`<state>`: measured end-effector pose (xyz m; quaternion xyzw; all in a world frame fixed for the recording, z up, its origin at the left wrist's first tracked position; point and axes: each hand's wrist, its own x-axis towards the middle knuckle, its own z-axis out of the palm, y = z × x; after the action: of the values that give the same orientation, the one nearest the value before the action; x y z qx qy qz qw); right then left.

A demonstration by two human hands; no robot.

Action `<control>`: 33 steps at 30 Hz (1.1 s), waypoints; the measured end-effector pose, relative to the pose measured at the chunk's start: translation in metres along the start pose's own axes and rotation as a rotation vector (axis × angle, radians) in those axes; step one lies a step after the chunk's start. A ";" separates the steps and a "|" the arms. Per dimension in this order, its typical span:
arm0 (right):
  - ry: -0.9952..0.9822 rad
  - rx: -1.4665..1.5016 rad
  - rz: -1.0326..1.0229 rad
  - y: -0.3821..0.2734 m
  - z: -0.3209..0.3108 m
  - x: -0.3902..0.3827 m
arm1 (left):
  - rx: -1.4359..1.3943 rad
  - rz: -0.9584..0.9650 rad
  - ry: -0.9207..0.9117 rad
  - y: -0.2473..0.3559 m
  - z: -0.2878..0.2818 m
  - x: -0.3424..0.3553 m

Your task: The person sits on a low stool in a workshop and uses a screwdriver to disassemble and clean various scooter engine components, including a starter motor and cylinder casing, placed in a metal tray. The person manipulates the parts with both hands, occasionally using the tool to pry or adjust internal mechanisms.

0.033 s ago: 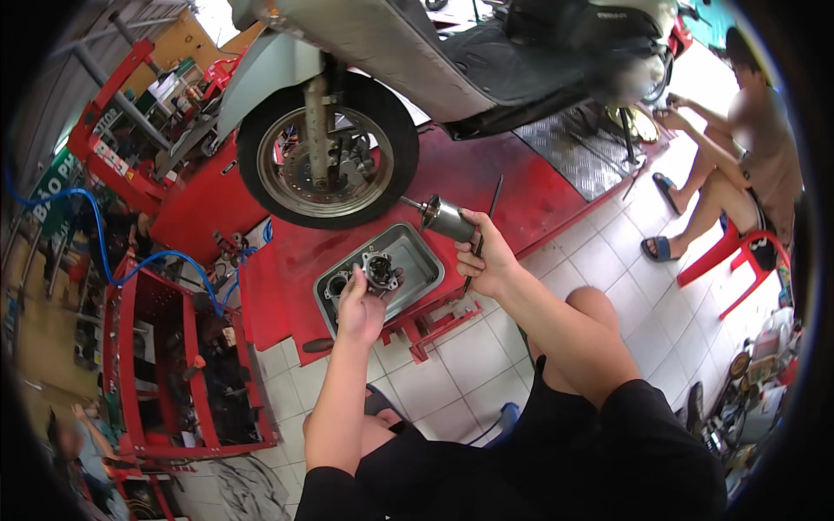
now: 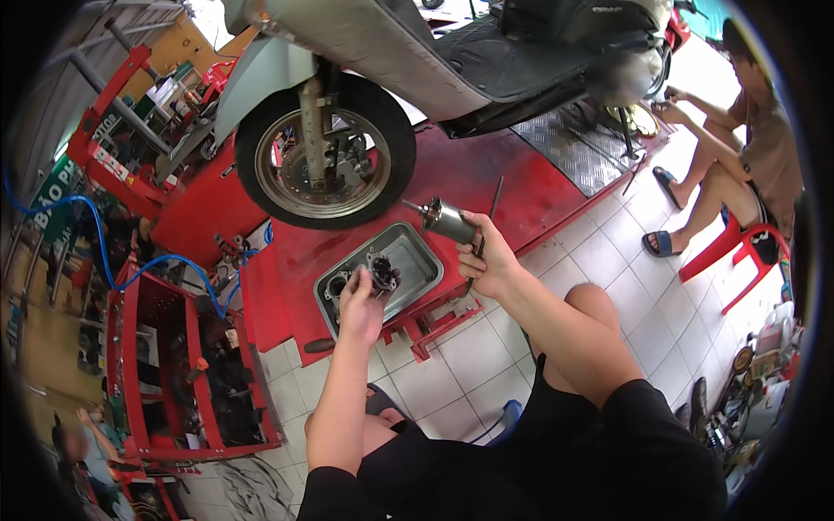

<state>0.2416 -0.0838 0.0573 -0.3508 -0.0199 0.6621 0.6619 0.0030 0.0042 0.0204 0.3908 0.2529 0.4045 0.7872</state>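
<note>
My left hand [image 2: 358,314] grips a round, dark metal motor end housing [image 2: 383,273] with bolt ears, held tilted over a grey metal tray [image 2: 420,250]. In my right hand [image 2: 491,259] is a metal motor cylinder [image 2: 450,222], its thin shaft pointing left towards the scooter's front wheel. A long dark rod [image 2: 497,198] passes behind the right fingers; whether they also hold it cannot be made out. Beside the left fingers another metal part [image 2: 335,286] lies in the tray, partly covered.
A scooter with a front wheel [image 2: 323,156] stands on the red lift table [image 2: 486,174]. A dark handle [image 2: 320,346] lies at the table's near edge. At left are a red cart [image 2: 191,451] and a blue hose [image 2: 165,257]. Someone sits on a red stool [image 2: 730,256] at right.
My left hand has turned the end housing, so its open inside faces me less. The motor cylinder in my right hand has barely moved.
</note>
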 end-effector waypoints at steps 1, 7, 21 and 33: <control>0.024 -0.006 -0.011 -0.002 -0.002 -0.004 | 0.111 0.047 0.049 -0.005 0.001 0.001; 0.032 -0.016 -0.029 -0.023 0.005 -0.011 | 0.463 0.141 0.190 -0.031 0.001 0.003; -0.131 0.026 -0.086 -0.067 0.012 -0.037 | 1.582 0.161 0.386 -0.094 -0.049 0.115; -0.109 0.017 -0.160 -0.087 -0.003 -0.045 | 1.495 0.212 0.525 -0.121 -0.044 0.159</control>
<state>0.3125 -0.1149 0.1177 -0.3059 -0.0781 0.6252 0.7138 0.1110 0.1105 -0.1169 0.7291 0.5957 0.2792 0.1888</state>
